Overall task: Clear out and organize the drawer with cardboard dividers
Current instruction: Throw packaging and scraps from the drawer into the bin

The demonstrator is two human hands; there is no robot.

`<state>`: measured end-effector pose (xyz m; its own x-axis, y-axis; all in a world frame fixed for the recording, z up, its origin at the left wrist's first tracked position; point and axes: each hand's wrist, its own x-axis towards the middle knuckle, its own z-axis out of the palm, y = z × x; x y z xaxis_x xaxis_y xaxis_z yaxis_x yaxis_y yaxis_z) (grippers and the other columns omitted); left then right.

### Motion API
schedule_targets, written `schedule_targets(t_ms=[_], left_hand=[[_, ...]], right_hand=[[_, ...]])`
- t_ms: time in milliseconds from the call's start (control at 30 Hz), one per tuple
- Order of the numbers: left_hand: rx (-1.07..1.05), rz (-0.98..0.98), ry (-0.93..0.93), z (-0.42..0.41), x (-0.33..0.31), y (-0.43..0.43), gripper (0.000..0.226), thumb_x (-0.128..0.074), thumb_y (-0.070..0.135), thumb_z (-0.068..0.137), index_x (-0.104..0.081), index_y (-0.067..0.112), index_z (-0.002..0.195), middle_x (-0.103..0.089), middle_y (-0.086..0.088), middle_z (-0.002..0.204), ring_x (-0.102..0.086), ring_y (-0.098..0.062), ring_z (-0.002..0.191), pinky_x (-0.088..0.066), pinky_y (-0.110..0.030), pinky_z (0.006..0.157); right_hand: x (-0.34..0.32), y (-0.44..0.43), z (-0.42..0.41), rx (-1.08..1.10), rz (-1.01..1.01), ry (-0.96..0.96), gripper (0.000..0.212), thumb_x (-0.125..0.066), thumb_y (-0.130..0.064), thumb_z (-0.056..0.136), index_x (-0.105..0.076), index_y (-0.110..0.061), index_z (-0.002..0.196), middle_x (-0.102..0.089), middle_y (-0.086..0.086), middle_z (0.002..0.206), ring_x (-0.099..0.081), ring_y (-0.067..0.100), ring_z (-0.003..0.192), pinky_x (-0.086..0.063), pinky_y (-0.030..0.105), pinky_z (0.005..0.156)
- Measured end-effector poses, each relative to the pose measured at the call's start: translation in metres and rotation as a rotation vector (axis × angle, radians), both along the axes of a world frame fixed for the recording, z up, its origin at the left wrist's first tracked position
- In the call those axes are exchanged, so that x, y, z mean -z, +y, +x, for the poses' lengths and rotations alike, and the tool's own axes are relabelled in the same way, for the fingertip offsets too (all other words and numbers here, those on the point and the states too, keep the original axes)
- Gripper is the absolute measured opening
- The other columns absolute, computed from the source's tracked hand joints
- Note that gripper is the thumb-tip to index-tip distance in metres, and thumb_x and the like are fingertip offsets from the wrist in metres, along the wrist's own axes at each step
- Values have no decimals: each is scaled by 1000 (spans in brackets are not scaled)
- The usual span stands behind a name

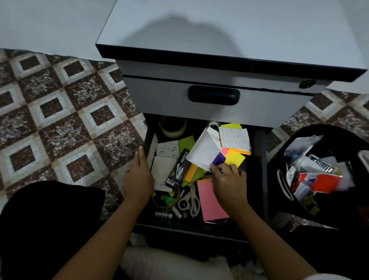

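drawer (256, 172) pulled open under the shut upper one, full of sticky notes, stapler box (178, 168), scissors (190, 201) | my left hand (138, 177) flat, fingers straight, resting on the drawer's left wall | my right hand (228, 182) pinching the corner of a white paper sheet (202, 152) inside the drawer | black basket (334, 132) of clutter on the floor, right

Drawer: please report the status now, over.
Left hand open on drawer left wall. Right hand pinches white paper. Drawer cluttered: stapler box, scissors, pink notes. No dividers seen.
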<state>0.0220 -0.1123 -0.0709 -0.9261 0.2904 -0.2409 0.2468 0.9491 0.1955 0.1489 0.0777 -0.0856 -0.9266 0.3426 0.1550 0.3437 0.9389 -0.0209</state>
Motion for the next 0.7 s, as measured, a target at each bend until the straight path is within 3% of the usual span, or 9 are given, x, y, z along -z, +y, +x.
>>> schedule_targets(t_ms=[100,167,267,333,433,500,567,633,700], left_hand=[[42,-28,30,2,-3,-5,67,-38,3,94,-2,8,151,-8,-12,158,-52,-35,117,-47,-37,77],[41,-14,63,6,-5,-5,65,-39,1,92,-10,7,150,-10,-13,158,-46,-36,125,-43,-39,92],[132,87,140,14,-5,-1,62,-42,-8,87,-22,-1,146,-23,-21,153,-28,-34,139,-17,-46,115],[241,203,151,22,-4,9,60,-44,-13,84,-32,-4,141,-37,-26,144,-36,-38,135,-26,-50,111],[351,253,-47,37,-6,27,59,-43,-7,87,-32,5,143,-41,-19,142,-46,-36,124,-44,-42,91],[424,248,-150,42,2,35,51,-42,3,93,-34,7,143,-37,-16,146,-42,-34,128,-40,-39,96],[505,227,-184,45,8,37,46,-38,20,94,-44,4,136,-40,-18,144,-38,-34,132,-36,-39,105],[475,270,-175,44,11,36,51,-34,29,89,-55,1,127,-49,-19,136,-44,-37,124,-40,-43,102],[358,293,-120,38,9,37,41,-44,18,91,-55,2,126,-49,-20,133,-44,-40,120,-40,-44,98]], right_hand=[[-1,-2,10,21,29,-5,39,-39,-19,78,-72,-15,98,-66,5,81,-62,28,73,-44,32,59],[-1,0,18,27,77,15,39,-40,-19,78,-72,-16,99,-65,6,80,-61,28,71,-43,32,60],[-3,4,30,33,106,32,38,-43,-18,76,-73,-17,99,-64,7,77,-59,28,67,-39,31,58],[-4,6,38,49,125,32,35,-45,-16,74,-73,-17,95,-63,8,75,-57,28,64,-37,31,57],[1,4,48,59,113,-102,34,-45,-19,68,-73,-18,87,-65,12,79,-59,29,64,-41,32,53],[-2,2,53,59,32,-219,24,-62,-20,61,-73,-17,83,-64,13,79,-62,32,65,-45,35,49],[-5,-3,55,42,-132,-341,30,-74,-25,68,-70,-17,97,-62,14,92,-62,35,81,-48,42,62],[-8,-2,56,124,-314,-407,33,-54,-38,89,-61,-23,118,-53,10,115,-50,32,110,-43,41,84],[-11,-4,52,224,-463,-294,35,-44,-42,93,-66,-24,112,-53,9,116,-48,33,110,-44,41,84]])
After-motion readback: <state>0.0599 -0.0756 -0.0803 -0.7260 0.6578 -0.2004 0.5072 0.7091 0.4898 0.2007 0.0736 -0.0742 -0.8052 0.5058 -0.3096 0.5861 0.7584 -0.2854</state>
